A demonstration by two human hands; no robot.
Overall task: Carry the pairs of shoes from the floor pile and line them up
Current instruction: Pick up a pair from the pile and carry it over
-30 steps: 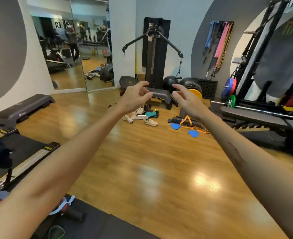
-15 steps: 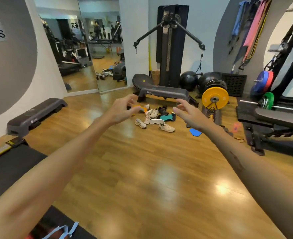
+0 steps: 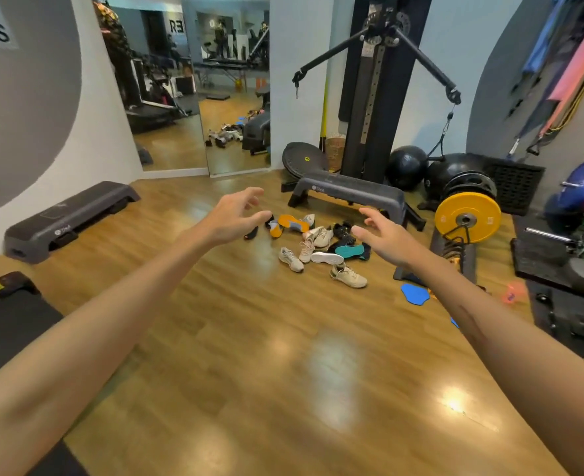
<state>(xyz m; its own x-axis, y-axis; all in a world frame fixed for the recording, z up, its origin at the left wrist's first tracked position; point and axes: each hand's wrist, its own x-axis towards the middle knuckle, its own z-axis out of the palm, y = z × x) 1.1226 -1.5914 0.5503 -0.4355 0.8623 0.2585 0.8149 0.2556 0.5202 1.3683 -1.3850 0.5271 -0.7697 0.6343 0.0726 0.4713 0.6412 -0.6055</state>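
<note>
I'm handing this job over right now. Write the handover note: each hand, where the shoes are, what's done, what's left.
Left hand: empty, fingers loosely spread, held out in the air toward the pile.
Right hand: empty, fingers loosely spread, held out the same way.
Jumbled pile of beige, black, teal-soled and orange-soled shoes: on the wooden floor, in front of the dark grey plastic step platform, not yet within reach.
Done: nothing; no shoe lifted, no row visible.
Left: walk up, pick out matching pairs, carry them off, line them up.
</note>
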